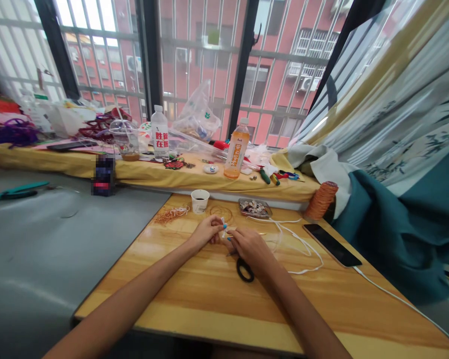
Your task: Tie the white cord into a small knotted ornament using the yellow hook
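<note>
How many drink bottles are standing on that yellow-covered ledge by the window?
2: a clear plastic bottle with a red-and-white label left of centre, and an orange drink bottle to its right. Others may hide in the clutter at far left.

Glossy varnished wood table (217, 294), paper cup (200, 201), clear plastic bottles (159, 133) (smooth), glossy glass phone (332, 245), matt yellow cloth (164, 174)

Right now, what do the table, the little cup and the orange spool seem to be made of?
Table: looks like glossy wood or wood-look laminate, with visible grain and shine. Cup: probably white paper or thin plastic, matte. Spool: seems wound with fine orange thread or wire, ribbed in close turns.
</note>
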The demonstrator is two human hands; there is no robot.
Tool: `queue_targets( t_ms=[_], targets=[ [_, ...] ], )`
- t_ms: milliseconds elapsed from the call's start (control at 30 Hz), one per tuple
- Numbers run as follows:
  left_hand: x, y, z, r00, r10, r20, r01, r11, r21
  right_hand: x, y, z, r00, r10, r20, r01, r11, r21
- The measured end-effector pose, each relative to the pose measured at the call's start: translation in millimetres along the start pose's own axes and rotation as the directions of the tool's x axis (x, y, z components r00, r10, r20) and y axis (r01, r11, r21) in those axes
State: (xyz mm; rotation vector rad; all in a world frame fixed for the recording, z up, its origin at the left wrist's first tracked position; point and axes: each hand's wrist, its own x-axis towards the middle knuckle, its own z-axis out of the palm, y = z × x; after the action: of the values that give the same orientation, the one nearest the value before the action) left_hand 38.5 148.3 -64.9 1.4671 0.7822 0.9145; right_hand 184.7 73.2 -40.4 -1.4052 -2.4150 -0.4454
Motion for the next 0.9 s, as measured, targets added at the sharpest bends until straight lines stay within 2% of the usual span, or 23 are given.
queue_targets(
  t_ms=[133,233,333,500,667,900],
  targets=[
    [0.1,-3.7,-1.5,0.990,0.126,-0.071,-0.120,0.989,0.081,-0.1,1.2,5.2,0.998,0.046,-0.047,-0.044,0.998,0.043],
    [1.3,-7.0,-2.6,0.982,0.184,-0.047,-0.178,0.977,0.116,0.3,0.9,5.0,0.999,-0.009,-0.040,0.009,1.000,-0.009],
    [2.4,-9.3,-2.7,0.979,0.201,-0.045,-0.196,0.976,0.101,1.3,0.0,4.2,0.997,-0.049,-0.061,0.045,0.997,-0.066],
    [0.6,-7.6,-2.7,0.973,0.214,-0.091,-0.201,0.970,0.139,2.1,-1.9,6.5,0.998,0.052,-0.031,-0.055,0.992,-0.114],
    [-2.9,-1.1,-2.7,0.953,0.275,-0.130,-0.240,0.941,0.238,1.9,-2.7,9.8,0.999,0.033,0.022,-0.031,0.997,-0.068],
    [-1.7,-0.8,-2.1,0.959,0.255,-0.121,-0.226,0.950,0.214,2.1,-1.6,4.6,1.000,0.021,0.023,-0.020,0.999,-0.026]
  ],
)
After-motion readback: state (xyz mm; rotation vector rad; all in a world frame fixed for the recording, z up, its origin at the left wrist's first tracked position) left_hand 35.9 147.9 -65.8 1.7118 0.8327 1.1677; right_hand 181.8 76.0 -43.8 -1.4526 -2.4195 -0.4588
